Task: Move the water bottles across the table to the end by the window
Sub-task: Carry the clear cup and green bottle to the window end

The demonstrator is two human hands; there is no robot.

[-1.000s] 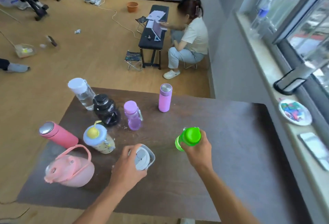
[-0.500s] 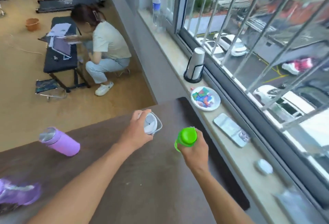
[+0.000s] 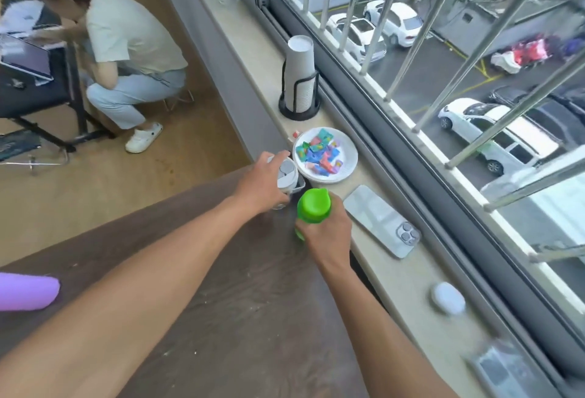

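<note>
Both forearms stretch out over the dark desk (image 3: 240, 318), and a purple bottle (image 3: 27, 291) lies well behind the left hand at the frame's left edge. The right hand (image 3: 327, 233) is clamped around a green-lidded bottle (image 3: 313, 206), and the left hand (image 3: 264, 184) is closed on a clear bottle with a white lid (image 3: 286, 176); the two bottles sit just beside each other. Half a second ago both were in mid-carry over the middle of the desk; now they have come to its far corner, right at the window end, and seem to be at or nearly on the surface, though contact is hidden by the hands. That would put this pair at its goal, with release the likely next step. Just beyond the left hand is a white plate of sweets (image 3: 348, 173) on the window sill (image 3: 408, 274); a phone (image 3: 381, 220) lies just right of the right hand. Farther along the sill stands a cup stack (image 3: 299, 78).
</note>
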